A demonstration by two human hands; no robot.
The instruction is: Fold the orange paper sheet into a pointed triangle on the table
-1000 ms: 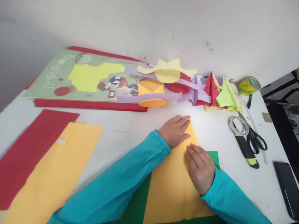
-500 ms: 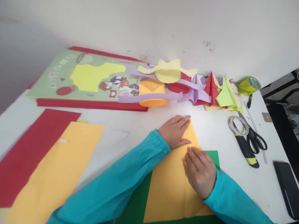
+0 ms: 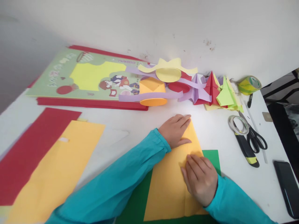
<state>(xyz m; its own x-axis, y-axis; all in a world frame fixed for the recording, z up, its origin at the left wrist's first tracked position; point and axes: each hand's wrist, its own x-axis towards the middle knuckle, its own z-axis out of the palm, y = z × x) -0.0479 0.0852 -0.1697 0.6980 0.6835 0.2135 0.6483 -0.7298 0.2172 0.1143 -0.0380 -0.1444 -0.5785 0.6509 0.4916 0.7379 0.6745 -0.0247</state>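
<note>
A folded yellow-orange sheet of paper lies in front of me, narrowing to a pointed far end. My left hand rests across that far end, fingers stretched out and thumb apart, holding it flat against the table. Lower down, my right hand has its bent fingers drawn together, the fingertips on the paper along a lengthwise crease. Under the paper is a green sheet, showing at the sides and the near edge. My right palm and part of the crease are hidden.
Red paper and another yellow-orange sheet lie left. Behind are a printed green board, paper crowns and folded paper shapes. Tape, scissors, a cutter and a phone are right.
My right hand has slid a little toward me along the crease, uncovering more of the paper between the hands. My left hand and the paper stay where they were.
</note>
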